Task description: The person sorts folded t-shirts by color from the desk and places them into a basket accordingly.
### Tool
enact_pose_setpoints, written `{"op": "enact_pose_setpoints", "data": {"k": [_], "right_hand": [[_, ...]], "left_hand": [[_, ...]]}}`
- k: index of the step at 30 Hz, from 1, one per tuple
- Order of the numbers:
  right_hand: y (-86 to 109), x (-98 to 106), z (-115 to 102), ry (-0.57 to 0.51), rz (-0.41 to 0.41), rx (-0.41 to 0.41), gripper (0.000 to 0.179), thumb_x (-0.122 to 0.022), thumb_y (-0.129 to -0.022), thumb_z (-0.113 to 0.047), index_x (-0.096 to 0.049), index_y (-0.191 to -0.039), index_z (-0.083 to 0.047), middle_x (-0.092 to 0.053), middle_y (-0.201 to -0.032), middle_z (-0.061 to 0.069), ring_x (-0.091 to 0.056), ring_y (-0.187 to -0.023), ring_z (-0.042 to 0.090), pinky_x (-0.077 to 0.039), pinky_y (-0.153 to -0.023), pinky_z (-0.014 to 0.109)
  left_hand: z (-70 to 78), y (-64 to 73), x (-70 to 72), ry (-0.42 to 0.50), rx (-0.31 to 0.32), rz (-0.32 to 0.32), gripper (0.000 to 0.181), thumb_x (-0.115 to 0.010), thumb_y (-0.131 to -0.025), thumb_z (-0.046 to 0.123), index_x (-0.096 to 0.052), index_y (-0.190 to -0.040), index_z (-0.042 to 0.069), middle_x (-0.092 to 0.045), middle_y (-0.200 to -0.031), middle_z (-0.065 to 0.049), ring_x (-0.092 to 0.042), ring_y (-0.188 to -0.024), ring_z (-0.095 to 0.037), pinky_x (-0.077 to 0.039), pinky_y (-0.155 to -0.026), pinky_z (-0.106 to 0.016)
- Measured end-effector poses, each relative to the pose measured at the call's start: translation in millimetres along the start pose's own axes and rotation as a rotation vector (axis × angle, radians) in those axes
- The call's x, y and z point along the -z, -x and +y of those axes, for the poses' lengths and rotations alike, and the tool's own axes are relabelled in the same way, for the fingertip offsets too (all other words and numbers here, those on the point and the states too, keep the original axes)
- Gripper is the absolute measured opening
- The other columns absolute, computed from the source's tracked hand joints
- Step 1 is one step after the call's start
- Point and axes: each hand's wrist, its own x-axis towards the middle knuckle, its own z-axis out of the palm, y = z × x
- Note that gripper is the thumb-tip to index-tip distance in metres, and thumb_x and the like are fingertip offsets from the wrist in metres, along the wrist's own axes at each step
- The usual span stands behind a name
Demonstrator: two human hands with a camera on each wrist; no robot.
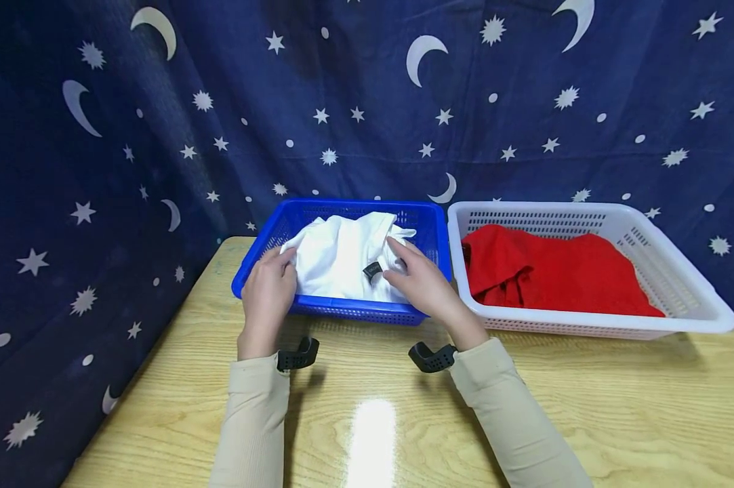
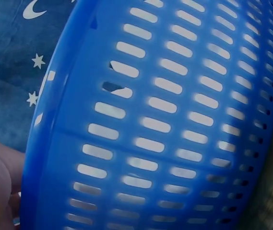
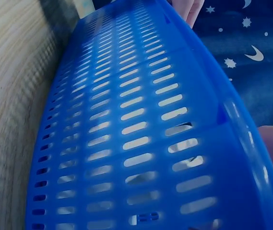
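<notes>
A white garment [image 1: 342,254] lies bunched in a blue plastic basket [image 1: 367,308], with a small black label [image 1: 372,270] showing on it. At the basket's left end my left hand [image 1: 269,285] reaches over the rim and pinches the garment's left edge between thumb and fingers. My right hand [image 1: 424,281] touches the garment on its right side, thumb beside the label and index finger stretched out, with a gap between them. Its other fingers are hidden. Both wrist views mostly show the basket's slotted wall; white cloth appears through the slots.
Right of the blue basket stands a white basket [image 1: 586,324] holding red cloth [image 1: 568,271]. Both baskets rest on a light wooden table [image 1: 177,407]. A dark blue curtain [image 1: 367,81] with moons and stars hangs behind and along the left. Black straps circle both wrists.
</notes>
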Motion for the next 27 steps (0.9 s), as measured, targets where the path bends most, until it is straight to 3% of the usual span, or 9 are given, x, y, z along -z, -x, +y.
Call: {"op": "enact_pose_setpoints", "data": {"k": [7, 16, 20, 24, 27], "right_hand": [[3.0, -1, 0, 0.016, -0.001, -0.059, 0.058, -0.052, -0.089, -0.031, -0.03, -0.14, -0.017, -0.025, -0.144, 0.006, -0.023, -0.131, 0.022, -0.027, -0.101, 0.041], [6.8, 2, -1, 0.035, 0.042, -0.092, 0.054, -0.049, -0.089, -0.034, -0.036, -0.137, -0.013, -0.019, -0.146, 0.008, -0.02, -0.132, 0.027, -0.021, -0.102, 0.049], [7.8, 1, 1, 0.063, 0.057, -0.065, 0.047, -0.047, -0.091, -0.034, -0.041, -0.134, -0.017, -0.025, -0.145, 0.004, -0.022, -0.131, 0.025, -0.022, -0.101, 0.05], [10.1, 1, 4, 0.026, 0.081, 0.0, 0.041, -0.047, -0.091, -0.033, -0.045, -0.131, -0.021, -0.033, -0.141, -0.001, -0.036, -0.124, 0.024, -0.034, -0.096, 0.044], [15.0, 2, 4, 0.017, 0.038, 0.058, 0.041, -0.047, -0.092, -0.033, -0.046, -0.131, -0.023, -0.035, -0.139, -0.004, -0.04, -0.121, 0.022, -0.038, -0.093, 0.041]], "left_hand": [[1.4, -0.4, -3.4, -0.097, -0.013, -0.101, 0.04, -0.046, -0.089, 0.03, -0.054, -0.124, 0.011, -0.042, -0.134, -0.011, -0.037, -0.121, -0.033, -0.031, -0.089, -0.057], [4.1, -1.5, -7.7, -0.128, -0.048, -0.131, 0.044, -0.048, -0.089, 0.033, -0.052, -0.125, 0.008, -0.031, -0.141, -0.011, -0.029, -0.126, -0.034, -0.025, -0.095, -0.055], [4.8, -2.5, -9.7, -0.142, -0.074, -0.148, 0.041, -0.047, -0.089, 0.034, -0.055, -0.123, 0.011, -0.033, -0.14, -0.01, -0.028, -0.128, -0.033, -0.023, -0.098, -0.054], [5.7, -5.5, -12.5, -0.157, -0.097, -0.18, 0.04, -0.045, -0.09, 0.035, -0.055, -0.123, 0.014, -0.037, -0.138, -0.009, -0.027, -0.128, -0.031, -0.02, -0.099, -0.054], [2.7, -5.8, -12.1, -0.167, -0.107, -0.186, 0.041, -0.044, -0.09, 0.034, -0.054, -0.124, 0.014, -0.04, -0.136, -0.01, -0.028, -0.128, -0.031, -0.02, -0.1, -0.053]]}}
